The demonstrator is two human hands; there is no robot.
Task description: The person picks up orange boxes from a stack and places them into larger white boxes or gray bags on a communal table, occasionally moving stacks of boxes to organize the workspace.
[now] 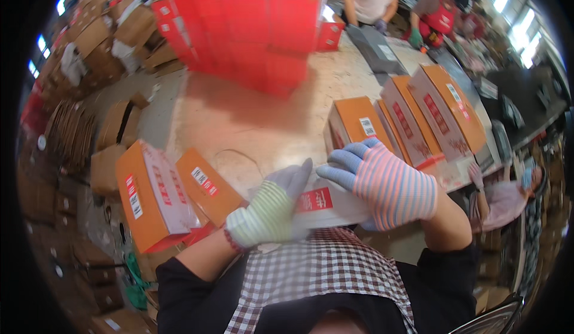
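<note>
Close in front of my checked apron lies a pale box (344, 210) with a red label on its side. My left hand (266, 213), in a green-and-white striped glove with grey fingers, grips its left end, partly smeared by motion. Over its right end bends my right hand (391, 184), in a pink-and-blue striped glove, fingers on top and thumb low at the near side. To the left, an orange and white carton (146, 196) leans by another orange carton (206, 181). Right of my right hand stand several more orange cartons (353, 119).
A large stack of red boxes (257, 35) stands on the far side of the wooden table (239, 119). A dark grey package (373, 50) lies at the far right. Other people work beyond and to the right. Brown cartons (137, 26) pile up at the left.
</note>
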